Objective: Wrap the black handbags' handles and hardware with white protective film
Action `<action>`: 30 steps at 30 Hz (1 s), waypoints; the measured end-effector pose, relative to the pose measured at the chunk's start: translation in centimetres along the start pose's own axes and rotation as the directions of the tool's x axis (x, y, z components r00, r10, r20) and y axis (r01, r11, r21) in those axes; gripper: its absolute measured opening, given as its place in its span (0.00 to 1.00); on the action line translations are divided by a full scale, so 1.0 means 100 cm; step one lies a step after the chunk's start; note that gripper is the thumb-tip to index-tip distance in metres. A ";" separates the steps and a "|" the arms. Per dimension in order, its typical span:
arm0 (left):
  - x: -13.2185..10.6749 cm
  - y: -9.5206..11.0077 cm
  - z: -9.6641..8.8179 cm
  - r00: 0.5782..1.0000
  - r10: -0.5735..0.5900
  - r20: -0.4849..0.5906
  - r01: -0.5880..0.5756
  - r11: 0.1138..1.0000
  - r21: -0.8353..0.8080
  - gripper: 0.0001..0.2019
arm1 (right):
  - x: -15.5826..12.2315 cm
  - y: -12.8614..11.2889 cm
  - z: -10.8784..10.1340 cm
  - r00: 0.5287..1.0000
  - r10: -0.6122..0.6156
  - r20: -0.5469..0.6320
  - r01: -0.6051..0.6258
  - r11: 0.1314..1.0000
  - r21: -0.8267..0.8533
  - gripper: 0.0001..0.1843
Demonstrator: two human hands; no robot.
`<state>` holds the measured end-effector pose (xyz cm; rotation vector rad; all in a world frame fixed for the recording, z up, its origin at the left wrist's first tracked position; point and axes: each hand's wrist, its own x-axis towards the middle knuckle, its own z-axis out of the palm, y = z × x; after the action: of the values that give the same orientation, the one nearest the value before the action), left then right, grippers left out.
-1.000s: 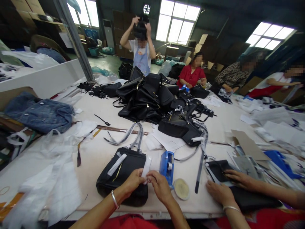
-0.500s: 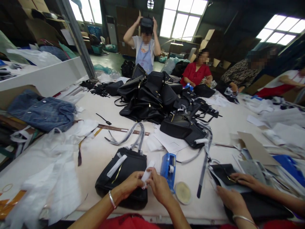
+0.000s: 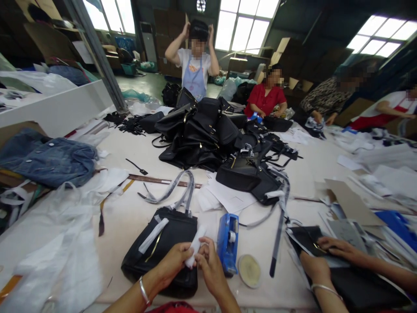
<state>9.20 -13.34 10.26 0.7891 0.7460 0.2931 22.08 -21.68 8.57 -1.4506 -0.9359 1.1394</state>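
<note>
Head view, white wrap [image 3: 196, 247]: near centre, between the two hands, over the right edge of the black bag [image 3: 167, 238]; looks thin, light and soft, probably easy to crumple, so a pinch at its lower end should serve.
Left hand [image 3: 176, 262]: thumb and fingers pinch the wrap's lower left side.
Right hand [image 3: 209, 262]: fingers bent at the wrap's right side; whether they grip or merely touch, I cannot tell.
Black bag: lies near on the table [image 3: 125, 217], left of the blue tape dispenser [image 3: 224, 245]; seems supple, probably best lifted by its covered straps [image 3: 189, 191].
Hard to make out: the bag's near right part, behind the hands; the wrap's underside; the right fingertips, overlapping; both forearms, cut off at the near edge.
</note>
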 end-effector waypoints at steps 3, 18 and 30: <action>0.000 0.003 -0.004 0.999 -0.028 0.032 0.032 0.992 -0.119 0.16 | 0.002 0.012 0.008 0.998 0.019 -0.060 -0.015 0.998 0.054 0.20; 0.004 0.013 -0.033 0.970 -0.197 0.146 0.234 0.921 -0.311 0.12 | 0.032 0.050 0.008 0.971 -0.174 -0.166 0.099 0.917 -0.387 0.32; 0.014 0.009 -0.033 0.967 -0.215 -0.135 0.206 0.976 -0.076 0.14 | 0.082 -0.013 -0.041 0.999 0.020 0.035 0.008 0.759 -0.651 0.18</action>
<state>7.85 -10.30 8.65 0.6285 0.9443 0.1808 28.10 -14.62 8.51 -1.9884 -1.4547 0.8736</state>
